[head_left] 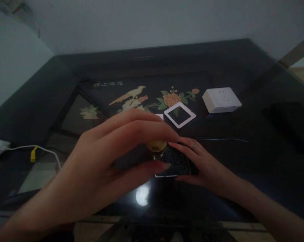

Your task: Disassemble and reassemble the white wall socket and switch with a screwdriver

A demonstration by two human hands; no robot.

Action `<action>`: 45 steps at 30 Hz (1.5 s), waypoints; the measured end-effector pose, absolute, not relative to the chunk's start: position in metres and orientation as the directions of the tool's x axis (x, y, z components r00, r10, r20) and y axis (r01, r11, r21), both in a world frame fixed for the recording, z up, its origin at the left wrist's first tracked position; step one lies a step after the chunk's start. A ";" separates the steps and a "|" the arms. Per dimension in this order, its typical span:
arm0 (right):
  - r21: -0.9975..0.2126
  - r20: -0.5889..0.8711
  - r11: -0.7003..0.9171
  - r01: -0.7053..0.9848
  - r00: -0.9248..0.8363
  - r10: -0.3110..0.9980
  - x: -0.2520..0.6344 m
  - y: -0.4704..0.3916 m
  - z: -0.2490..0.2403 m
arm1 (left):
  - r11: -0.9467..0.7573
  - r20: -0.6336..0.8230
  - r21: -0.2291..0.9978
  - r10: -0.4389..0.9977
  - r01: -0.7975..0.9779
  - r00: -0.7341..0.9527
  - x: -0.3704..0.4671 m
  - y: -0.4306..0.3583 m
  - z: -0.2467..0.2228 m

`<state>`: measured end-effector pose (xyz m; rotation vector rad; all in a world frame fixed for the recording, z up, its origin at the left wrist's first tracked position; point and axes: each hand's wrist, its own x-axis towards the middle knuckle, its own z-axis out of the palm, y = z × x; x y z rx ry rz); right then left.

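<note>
A yellow-handled tool (157, 146) is held at a dark panel (176, 162) on the desk (242, 168).
The tool is gripped by the left hand (108, 151), the panel's right side by the right hand (201, 162); a white frame (193, 116) is seen beyond the panel.

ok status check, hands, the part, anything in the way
Left hand around yellow tool, grip partly hidden. Right hand holding black part by its right side. White frame and box beyond, not in the way.
</note>
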<state>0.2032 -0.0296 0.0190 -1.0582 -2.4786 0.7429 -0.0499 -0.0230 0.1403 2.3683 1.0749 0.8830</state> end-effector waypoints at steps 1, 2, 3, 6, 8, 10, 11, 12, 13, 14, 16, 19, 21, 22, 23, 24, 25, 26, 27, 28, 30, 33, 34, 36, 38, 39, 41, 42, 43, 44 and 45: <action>-0.585 0.109 0.586 0.560 -0.662 0.741 0.203 -0.029 0.019 | -0.647 0.434 0.562 0.761 0.515 0.482 -0.049 -0.020 0.139; -0.584 0.114 0.591 0.557 -0.664 0.739 0.203 -0.029 0.019 | -0.661 0.479 0.551 0.750 0.509 0.456 -0.048 -0.018 0.138; -0.584 0.118 0.594 0.553 -0.666 0.736 0.203 -0.029 0.019 | -0.672 0.508 0.540 0.740 0.507 0.440 -0.048 -0.016 0.138; -0.584 0.114 0.594 0.553 -0.668 0.735 0.204 -0.028 0.018 | -0.661 0.452 0.561 0.749 0.499 0.484 -0.049 -0.015 0.140; -0.587 0.106 0.588 0.557 -0.667 0.738 0.204 -0.029 0.019 | -0.601 0.367 0.611 0.792 0.515 0.488 -0.051 -0.019 0.144; -0.588 0.106 0.586 0.557 -0.666 0.739 0.203 -0.029 0.019 | -0.539 0.329 0.643 0.836 0.544 0.439 -0.051 -0.023 0.146; -0.589 0.108 0.587 0.556 -0.665 0.739 0.203 -0.029 0.019 | -0.528 0.331 0.644 0.845 0.554 0.420 -0.051 -0.025 0.146; -0.589 0.107 0.586 0.556 -0.665 0.739 0.203 -0.029 0.020 | -0.539 0.350 0.635 0.839 0.553 0.417 -0.051 -0.024 0.145; -0.591 0.106 0.585 0.556 -0.665 0.739 0.203 -0.029 0.020 | -0.567 0.380 0.617 0.822 0.545 0.424 -0.050 -0.023 0.143; -0.593 0.103 0.582 0.556 -0.665 0.740 0.203 -0.029 0.021 | -0.601 0.418 0.595 0.799 0.534 0.433 -0.050 -0.022 0.140; -0.598 0.098 0.577 0.556 -0.664 0.741 0.203 -0.029 0.021 | -0.637 0.488 0.557 0.770 0.533 0.411 -0.049 -0.017 0.135; -0.602 0.092 0.572 0.557 -0.663 0.743 0.203 -0.029 0.021 | -0.629 0.491 0.562 0.776 0.537 0.396 -0.050 -0.014 0.133; -0.602 0.088 0.569 0.561 -0.661 0.745 0.203 -0.029 0.020 | -0.616 0.421 0.596 0.786 0.515 0.453 -0.053 -0.015 0.138; -0.602 0.090 0.569 0.560 -0.661 0.745 0.203 -0.029 0.020 | -0.612 0.385 0.611 0.784 0.502 0.487 -0.054 -0.015 0.140; -0.602 0.095 0.571 0.558 -0.660 0.745 0.203 -0.029 0.020 | -0.609 0.353 0.624 0.779 0.490 0.518 -0.055 -0.016 0.142; -0.603 0.099 0.573 0.555 -0.660 0.744 0.203 -0.030 0.021 | -0.612 0.335 0.633 0.769 0.474 0.545 -0.055 -0.016 0.144; -0.604 0.103 0.575 0.552 -0.662 0.743 0.203 -0.030 0.021 | -0.615 0.333 0.643 0.762 0.457 0.556 -0.055 -0.016 0.144; -0.606 0.102 0.574 0.550 -0.662 0.742 0.203 -0.030 0.021 | -0.609 0.340 0.655 0.766 0.447 0.546 -0.054 -0.015 0.143; -0.608 0.097 0.571 0.551 -0.662 0.743 0.203 -0.030 0.022 | -0.609 0.378 0.662 0.775 0.436 0.507 -0.053 -0.014 0.141; -0.611 0.091 0.566 0.553 -0.661 0.745 0.203 -0.030 0.023 | -0.620 0.434 0.659 0.776 0.427 0.458 -0.051 -0.013 0.138; -0.615 0.080 0.558 0.557 -0.660 0.747 0.203 -0.030 0.024 | -0.659 0.560 0.611 0.751 0.439 0.349 -0.049 -0.010 0.133; -0.621 0.070 0.548 0.560 -0.657 0.751 0.204 -0.030 0.024 | -0.650 0.556 0.589 0.757 0.480 0.344 -0.050 -0.010 0.131; -0.623 0.067 0.545 0.561 -0.656 0.752 0.204 -0.030 0.024 | -0.619 0.502 0.619 0.785 0.484 0.363 -0.052 -0.011 0.133; -0.622 0.070 0.545 0.562 -0.654 0.753 0.204 -0.030 0.023 | -0.556 0.402 0.674 0.829 0.487 0.390 -0.056 -0.013 0.138; -0.615 0.077 0.553 0.562 -0.656 0.751 0.203 -0.030 0.023 | -0.543 0.342 0.682 0.829 0.491 0.442 -0.058 -0.015 0.144; -0.611 0.082 0.558 0.561 -0.657 0.750 0.203 -0.030 0.023 | -0.558 0.329 0.668 0.815 0.493 0.477 -0.059 -0.015 0.146; -0.604 0.092 0.570 0.558 -0.661 0.745 0.203 -0.030 0.023 | -0.603 0.343 0.640 0.778 0.476 0.526 -0.057 -0.015 0.146; -0.601 0.093 0.572 0.558 -0.662 0.743 0.203 -0.030 0.023 | -0.623 0.368 0.631 0.765 0.462 0.528 -0.056 -0.014 0.144; -0.599 0.095 0.576 0.557 -0.664 0.741 0.203 -0.030 0.023 | -0.632 0.404 0.621 0.765 0.463 0.501 -0.054 -0.014 0.142; -0.598 0.094 0.576 0.557 -0.666 0.740 0.202 -0.030 0.023 | -0.639 0.452 0.610 0.767 0.469 0.456 -0.051 -0.014 0.139; -0.599 0.091 0.574 0.558 -0.666 0.741 0.202 -0.030 0.023 | -0.640 0.490 0.602 0.769 0.478 0.411 -0.050 -0.014 0.137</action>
